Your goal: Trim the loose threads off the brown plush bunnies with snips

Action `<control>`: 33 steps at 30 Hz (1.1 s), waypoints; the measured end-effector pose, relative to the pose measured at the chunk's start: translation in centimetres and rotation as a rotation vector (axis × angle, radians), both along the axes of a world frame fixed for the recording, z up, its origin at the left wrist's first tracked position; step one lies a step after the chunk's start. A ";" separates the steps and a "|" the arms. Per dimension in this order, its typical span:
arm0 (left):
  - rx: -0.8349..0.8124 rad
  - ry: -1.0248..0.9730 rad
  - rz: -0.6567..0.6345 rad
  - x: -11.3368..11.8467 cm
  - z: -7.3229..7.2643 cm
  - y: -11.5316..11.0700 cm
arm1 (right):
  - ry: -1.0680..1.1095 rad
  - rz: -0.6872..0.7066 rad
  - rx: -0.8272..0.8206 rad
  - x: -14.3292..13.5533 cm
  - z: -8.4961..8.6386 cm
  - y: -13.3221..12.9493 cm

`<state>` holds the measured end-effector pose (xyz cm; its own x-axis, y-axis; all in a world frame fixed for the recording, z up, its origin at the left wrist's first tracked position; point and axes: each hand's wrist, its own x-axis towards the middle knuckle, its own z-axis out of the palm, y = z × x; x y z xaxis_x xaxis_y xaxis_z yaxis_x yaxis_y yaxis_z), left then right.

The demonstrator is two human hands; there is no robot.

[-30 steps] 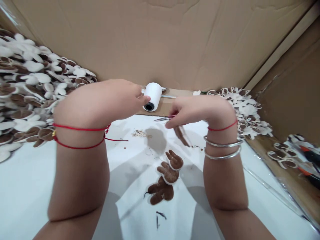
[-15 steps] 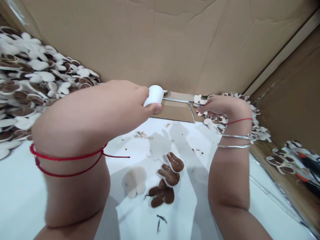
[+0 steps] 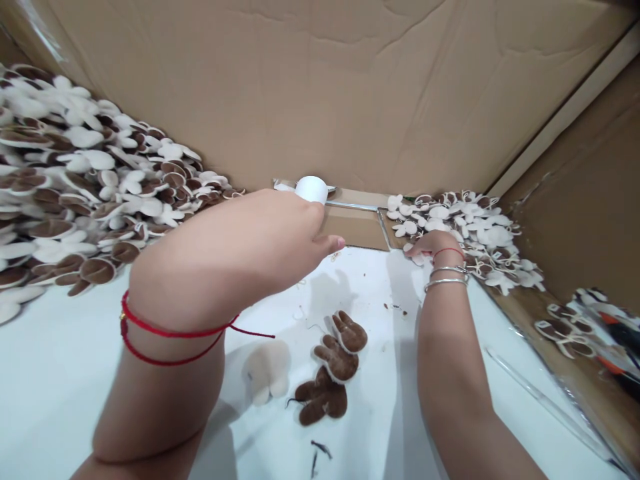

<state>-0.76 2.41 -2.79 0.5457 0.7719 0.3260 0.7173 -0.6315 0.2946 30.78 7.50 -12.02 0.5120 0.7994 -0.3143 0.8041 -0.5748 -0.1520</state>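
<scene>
My left hand (image 3: 280,233) reaches over the middle of the white table, just in front of a white cylinder (image 3: 311,189). Its thumb stands apart from the hand, the other fingers are hidden, and I cannot tell whether it touches the cylinder. My right hand (image 3: 434,241) is low at the front edge of the right pile of bunny-shaped pieces (image 3: 493,235), near a white piece; its fingers are mostly hidden. Several brown bunny-shaped pieces (image 3: 336,359) lie in a row between my forearms, with a pale piece (image 3: 267,373) to their left.
A large heap of white and brown pieces (image 3: 90,160) fills the left back. Cardboard walls (image 3: 350,93) stand behind and at the right. A flat cardboard piece (image 3: 355,227) lies at the back. Orange-and-black tools (image 3: 613,343) are at the far right.
My left hand has moved right and nearer, off the white cylinder, which now stands at the wall. My right hand has moved down to the front of the right pile.
</scene>
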 end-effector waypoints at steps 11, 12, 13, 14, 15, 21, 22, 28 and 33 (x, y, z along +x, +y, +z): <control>-0.037 0.478 0.030 0.7 1.5 -0.6 | 0.375 0.097 0.225 -0.5 -0.4 0.7; -0.028 0.463 0.020 0.7 1.4 -0.3 | 0.443 0.157 0.320 -0.8 0.2 0.5; -0.018 0.444 0.014 0.8 1.3 -0.1 | 0.517 0.225 0.428 -1.2 0.9 0.2; -0.003 0.417 0.013 0.8 1.3 0.2 | 0.595 0.297 0.545 -1.6 1.7 0.0; 0.014 0.378 0.017 0.9 1.4 0.4 | 0.670 0.367 0.671 -2.2 2.6 -0.2; -0.045 -0.257 -0.149 2.2 1.8 1.2 | 1.041 0.733 1.122 -7.1 6.1 -1.6; -0.084 -0.352 -0.222 2.4 1.7 1.1 | 1.082 0.778 1.152 -7.9 6.3 -1.7; -0.145 -0.690 -0.401 2.9 1.4 0.7 | 1.267 0.940 1.180 -10.6 7.0 -2.5; 0.121 -0.755 -0.349 2.1 1.9 0.7 | 1.357 0.970 1.156 -10.5 7.7 -3.5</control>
<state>1.37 3.12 -0.91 0.3484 0.5357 0.7692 0.1120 -0.8385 0.5332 20.28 3.99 -4.34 -0.2021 0.6785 0.7063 -0.1996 0.6775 -0.7079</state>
